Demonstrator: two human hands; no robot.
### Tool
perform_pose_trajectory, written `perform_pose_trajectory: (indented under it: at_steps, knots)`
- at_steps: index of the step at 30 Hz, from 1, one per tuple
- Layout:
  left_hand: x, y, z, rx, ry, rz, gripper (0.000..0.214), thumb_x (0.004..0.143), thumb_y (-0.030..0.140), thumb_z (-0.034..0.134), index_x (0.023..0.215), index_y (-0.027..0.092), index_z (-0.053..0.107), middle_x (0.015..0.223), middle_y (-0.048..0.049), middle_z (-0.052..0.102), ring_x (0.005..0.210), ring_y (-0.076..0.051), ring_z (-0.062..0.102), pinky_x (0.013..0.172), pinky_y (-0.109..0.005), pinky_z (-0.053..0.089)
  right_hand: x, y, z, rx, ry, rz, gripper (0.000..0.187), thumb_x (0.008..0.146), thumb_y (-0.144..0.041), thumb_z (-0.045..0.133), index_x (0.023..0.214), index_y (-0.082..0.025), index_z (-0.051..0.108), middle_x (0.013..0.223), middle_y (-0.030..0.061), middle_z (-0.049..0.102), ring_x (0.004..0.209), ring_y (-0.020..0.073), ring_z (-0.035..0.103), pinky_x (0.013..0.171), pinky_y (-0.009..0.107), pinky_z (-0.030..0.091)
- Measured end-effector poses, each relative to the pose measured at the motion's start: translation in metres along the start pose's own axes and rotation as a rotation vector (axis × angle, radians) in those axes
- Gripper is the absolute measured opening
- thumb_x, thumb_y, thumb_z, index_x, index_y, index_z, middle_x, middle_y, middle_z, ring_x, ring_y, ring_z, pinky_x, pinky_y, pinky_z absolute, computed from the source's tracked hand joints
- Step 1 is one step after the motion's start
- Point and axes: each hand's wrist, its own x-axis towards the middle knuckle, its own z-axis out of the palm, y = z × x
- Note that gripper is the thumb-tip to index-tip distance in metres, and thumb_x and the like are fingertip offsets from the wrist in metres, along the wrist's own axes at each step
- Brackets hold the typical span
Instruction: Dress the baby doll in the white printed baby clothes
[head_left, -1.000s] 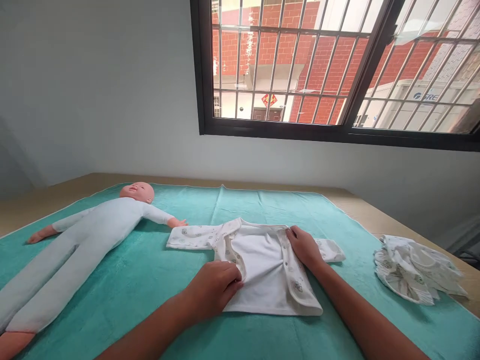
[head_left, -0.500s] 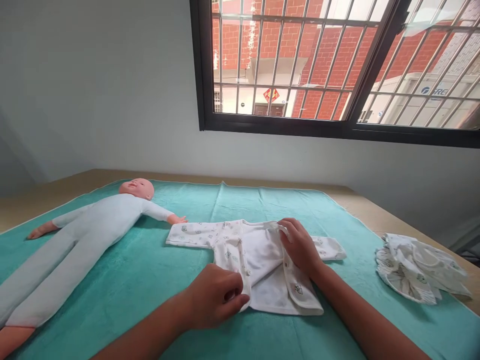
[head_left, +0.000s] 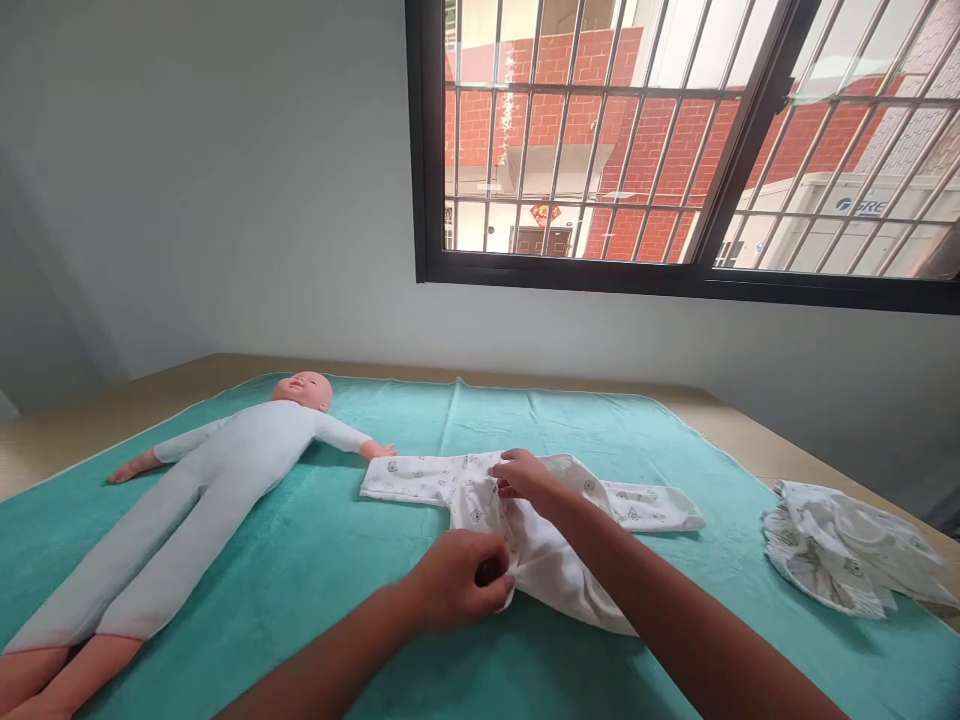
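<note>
A white baby shirt (head_left: 559,565) with small printed figures lies spread in front of me, both sleeves stretched out sideways. Its front is open, so the plain inside shows. My left hand (head_left: 461,583) pinches the lower part of the left front panel's edge. Higher on that same panel, close to the collar, my right hand (head_left: 525,475) has its fingers curled on the fabric. My right forearm crosses over the shirt and hides part of its right side. The baby doll (head_left: 247,440), in a white body suit, lies on its back to the left, one hand near the shirt's left cuff.
A teal cloth (head_left: 315,590) covers most of the wooden table (head_left: 172,385). On the right, a crumpled white printed garment (head_left: 847,550) with a frilled edge lies near the cloth's border. Behind the table stand a wall and a barred window (head_left: 570,270).
My right hand has moved left from the shirt's right front panel to the left panel near the collar. My left hand stays at the lower edge. The view has tilted up slightly.
</note>
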Motion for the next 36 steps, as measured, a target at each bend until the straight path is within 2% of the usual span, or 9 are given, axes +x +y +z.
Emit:
perform_pose_trajectory:
  at_steps: [5,10,14,17,21,25,28,32,36]
  knots:
    - [0.004,-0.017,-0.023,-0.813,0.045,-0.183,0.017,0.076,0.030,0.061,0.075,0.016,0.052,0.060,0.0051,0.045,0.053,-0.007,0.037,0.049,-0.020,0.027,0.023,-0.037,-0.008,-0.096,-0.063,-0.027,0.022,0.073,-0.032,0.069,0.077,-0.010,0.067,0.074,0.0084,0.064,0.059,0.0113,0.056,0.047,0.021,0.040]
    - [0.006,-0.038,-0.036,-1.071,0.034,-0.134,0.026,0.081,0.036,0.055,0.065,0.017,0.046,0.057,0.0031,0.046,0.043,-0.007,0.037,0.043,-0.022,0.025,0.011,-0.043,-0.015,-0.121,-0.110,-0.201,0.031,0.083,-0.040,0.059,0.106,-0.021,0.070,0.107,0.0062,0.069,0.087,0.0145,0.064,0.067,0.023,0.051]
    - [0.009,-0.035,-0.031,-0.752,0.104,-0.212,0.035,0.086,0.049,0.054,0.093,0.016,0.061,0.059,0.0057,0.044,0.045,-0.007,0.036,0.046,-0.021,0.027,-0.019,-0.016,-0.029,-0.226,0.026,-0.289,0.027,0.085,-0.030,0.054,0.106,-0.019,0.069,0.110,0.0067,0.067,0.096,0.0181,0.061,0.082,0.030,0.049]
    - [0.006,-0.021,-0.021,-0.269,0.037,-0.093,0.043,0.087,0.050,0.055,0.123,0.027,0.062,0.067,0.0039,0.054,0.059,-0.010,0.047,0.059,-0.023,0.032,-0.060,0.003,-0.043,-0.408,0.080,-0.358,0.022,0.087,-0.034,0.054,0.088,-0.019,0.069,0.094,0.0056,0.067,0.087,0.0191,0.057,0.081,0.034,0.044]
    - [0.000,-0.005,-0.008,0.187,-0.050,0.050,0.035,0.084,0.055,0.058,0.102,0.028,0.072,0.076,0.0003,0.066,0.067,-0.014,0.053,0.060,-0.026,0.026,-0.127,0.012,-0.056,-0.883,-0.119,-0.506,0.026,0.092,-0.042,0.052,0.082,-0.022,0.065,0.087,0.0028,0.064,0.084,0.0181,0.053,0.078,0.034,0.040]
    - [0.002,-0.007,-0.007,0.140,0.053,-0.116,0.037,0.082,0.056,0.059,0.078,0.020,0.066,0.068,0.0021,0.063,0.063,-0.012,0.051,0.057,-0.024,0.026,-0.159,0.019,-0.070,-1.046,-0.223,-0.547,0.032,0.092,-0.044,0.054,0.072,-0.019,0.055,0.085,0.0007,0.062,0.087,0.0176,0.052,0.086,0.036,0.037]
    - [0.004,-0.010,-0.011,0.071,0.058,-0.166,0.040,0.082,0.058,0.058,0.079,0.020,0.066,0.070,0.0030,0.063,0.064,-0.011,0.052,0.058,-0.022,0.028,-0.161,0.034,-0.087,-1.057,-0.117,-0.423,0.034,0.094,-0.042,0.047,0.069,-0.018,0.051,0.087,0.0025,0.061,0.087,0.0189,0.051,0.082,0.035,0.038]
    - [0.001,-0.004,-0.010,0.119,-0.037,-0.059,0.035,0.077,0.054,0.066,0.101,0.029,0.069,0.074,0.0053,0.064,0.068,-0.011,0.054,0.060,-0.023,0.028,-0.162,0.055,-0.100,-0.924,0.090,-0.148,0.032,0.094,-0.045,0.040,0.076,-0.020,0.049,0.089,0.0033,0.059,0.079,0.0175,0.052,0.068,0.030,0.039]
    - [-0.001,-0.002,-0.007,0.141,-0.033,-0.086,0.017,0.076,0.038,0.066,0.085,0.023,0.067,0.071,0.0045,0.061,0.065,-0.011,0.051,0.059,-0.024,0.028,-0.166,0.059,-0.099,-0.787,0.166,0.062,0.030,0.091,-0.051,0.040,0.092,-0.024,0.052,0.085,0.0010,0.061,0.071,0.0169,0.055,0.060,0.028,0.035]
